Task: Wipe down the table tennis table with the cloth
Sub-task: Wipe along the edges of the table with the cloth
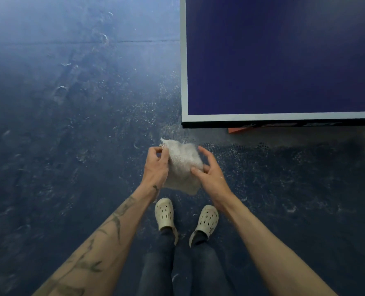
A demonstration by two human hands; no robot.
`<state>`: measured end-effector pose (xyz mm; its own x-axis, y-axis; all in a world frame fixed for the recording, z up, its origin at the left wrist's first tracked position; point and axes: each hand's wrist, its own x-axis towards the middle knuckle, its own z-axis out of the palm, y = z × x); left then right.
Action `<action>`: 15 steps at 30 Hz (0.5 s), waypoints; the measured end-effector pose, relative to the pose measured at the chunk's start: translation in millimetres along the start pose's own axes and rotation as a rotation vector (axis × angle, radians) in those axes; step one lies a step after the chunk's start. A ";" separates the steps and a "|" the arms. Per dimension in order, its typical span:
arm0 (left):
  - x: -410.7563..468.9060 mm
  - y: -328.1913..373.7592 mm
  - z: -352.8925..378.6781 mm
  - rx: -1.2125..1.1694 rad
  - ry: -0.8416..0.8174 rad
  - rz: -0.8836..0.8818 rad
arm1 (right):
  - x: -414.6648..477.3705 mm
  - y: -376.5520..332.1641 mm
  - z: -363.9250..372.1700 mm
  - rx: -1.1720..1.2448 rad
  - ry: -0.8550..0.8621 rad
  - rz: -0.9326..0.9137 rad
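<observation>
pale grey-white and nubbly, the cloth (183, 165) is up in the air between our two hands, in front of us and above our feet, short of the table and not touching it. our left hand (156, 165) has its fingers curled in, pinching the cloth's top left corner. our right hand (209, 176) takes the other side, thumb laid across the front near the right edge, the other fingers loosely bent around that edge. so both hands are on the cloth, close together with just the cloth between them, and its lower edge hangs loose below our wrists.

the table tennis table (284, 60) fills the upper right: deep blue top, with a white line (184, 60) running along the left edge and the near edge. the two runs meet at the near left corner, the corner closest to the cloth. under the near edge there's a dark side band and a bit of something orange (239, 130) poking out below it, can't tell what it is.

room-wise, the dark blue floor (70, 124) is open all along the table's left side and across the near end where we stand. it's scuffed and speckled with pale marks, thickest right by that corner. our cream clogs (165, 214) are side by side, well back from the near edge.
</observation>
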<state>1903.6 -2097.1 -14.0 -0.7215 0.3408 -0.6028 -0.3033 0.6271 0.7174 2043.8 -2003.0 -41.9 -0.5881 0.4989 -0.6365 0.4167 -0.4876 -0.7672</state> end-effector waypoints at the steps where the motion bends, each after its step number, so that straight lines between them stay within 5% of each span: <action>1: -0.6 -1.4 -2.2 -0.012 -0.044 -0.026 | -0.4 -0.5 0.5 0.003 0.023 -0.037; 7: 6.3 -18.4 -8.1 0.028 -0.384 0.040 | 1.6 -4.5 -11.0 -0.112 0.062 -0.082; 12: 16.5 -24.1 -8.3 0.312 -0.357 0.254 | 2.4 -7.6 -22.8 -0.786 0.167 -0.220; 15: 19.0 -23.7 -4.3 0.355 -0.269 0.313 | 2.9 -10.4 -19.6 -0.750 0.246 -0.299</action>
<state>1894.3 -2108.5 -40.9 -0.5444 0.6872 -0.4811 0.1626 0.6491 0.7432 2051.3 -1982.5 -37.3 -0.6152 0.7157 -0.3304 0.6686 0.2517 -0.6997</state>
